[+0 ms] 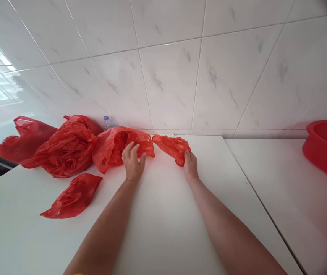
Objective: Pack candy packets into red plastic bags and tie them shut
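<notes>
My right hand [191, 165] is closed on one end of a small crumpled red plastic bag [172, 147], which stretches leftward from it just above the white tabletop or resting on it; I cannot tell which. My left hand [133, 161] has its fingers apart, in front of the open mouth of a larger red plastic bag [109, 147]. Whether its fingertips touch that bag is unclear. Crumpled red plastic shows inside the bag's mouth.
More full red bags [68, 147] are heaped to the left, with a small red bag [73, 196] nearer me. Behind them stands a clear bottle with a blue cap [106, 118]. A red basin [324, 152] sits far right, past a seam in the white table [163, 229]. A tiled wall rises behind.
</notes>
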`<control>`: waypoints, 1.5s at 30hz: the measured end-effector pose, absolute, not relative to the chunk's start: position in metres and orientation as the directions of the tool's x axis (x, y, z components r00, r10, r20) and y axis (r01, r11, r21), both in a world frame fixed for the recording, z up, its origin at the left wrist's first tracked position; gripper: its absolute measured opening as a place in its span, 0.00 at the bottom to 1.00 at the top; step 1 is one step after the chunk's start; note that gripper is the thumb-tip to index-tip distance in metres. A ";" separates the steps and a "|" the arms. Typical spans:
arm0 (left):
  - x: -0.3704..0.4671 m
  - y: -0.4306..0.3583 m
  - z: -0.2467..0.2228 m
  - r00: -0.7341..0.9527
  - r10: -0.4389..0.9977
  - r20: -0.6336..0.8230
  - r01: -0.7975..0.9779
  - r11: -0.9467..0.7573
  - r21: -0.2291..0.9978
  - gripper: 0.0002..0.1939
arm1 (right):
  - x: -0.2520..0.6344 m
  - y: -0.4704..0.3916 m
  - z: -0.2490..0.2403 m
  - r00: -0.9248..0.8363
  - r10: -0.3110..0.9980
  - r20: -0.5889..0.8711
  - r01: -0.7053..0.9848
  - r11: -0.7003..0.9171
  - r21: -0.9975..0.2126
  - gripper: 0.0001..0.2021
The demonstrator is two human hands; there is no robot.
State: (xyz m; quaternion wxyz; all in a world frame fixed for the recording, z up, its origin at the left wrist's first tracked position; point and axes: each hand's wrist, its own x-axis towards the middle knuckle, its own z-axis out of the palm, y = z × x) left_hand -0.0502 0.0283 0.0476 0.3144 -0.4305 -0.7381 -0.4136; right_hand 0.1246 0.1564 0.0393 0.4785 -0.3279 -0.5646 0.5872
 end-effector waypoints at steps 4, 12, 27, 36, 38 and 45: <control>0.022 0.026 0.044 -0.202 0.617 0.760 0.960 -0.029 0.279 0.35 | 0.145 0.135 0.041 -0.398 0.832 0.385 0.133 0.468 -0.874 0.14; 0.052 0.036 0.030 -0.539 0.796 0.275 0.467 0.011 0.884 0.05 | 0.229 0.146 0.024 -0.623 0.590 0.513 0.368 0.800 -0.474 0.05; 0.081 0.031 0.051 -0.386 0.921 0.054 -0.344 -0.198 0.918 0.15 | 0.217 0.100 0.045 -0.599 0.472 0.647 0.325 0.882 -0.343 0.09; 0.072 0.032 0.054 -0.485 0.874 -0.031 -0.440 -0.214 0.872 0.13 | 0.243 0.159 0.035 -0.491 0.662 0.567 0.618 0.723 -0.309 0.13; 0.069 0.030 0.057 -0.489 0.872 -0.025 -0.381 -0.188 0.905 0.14 | 0.250 0.168 0.040 -0.384 0.708 0.593 0.658 0.661 -0.362 0.12; 0.076 0.019 0.069 -0.218 0.974 -0.063 -0.026 0.059 0.998 0.08 | 0.260 0.176 0.055 -0.170 0.782 0.600 0.659 0.543 -0.520 0.11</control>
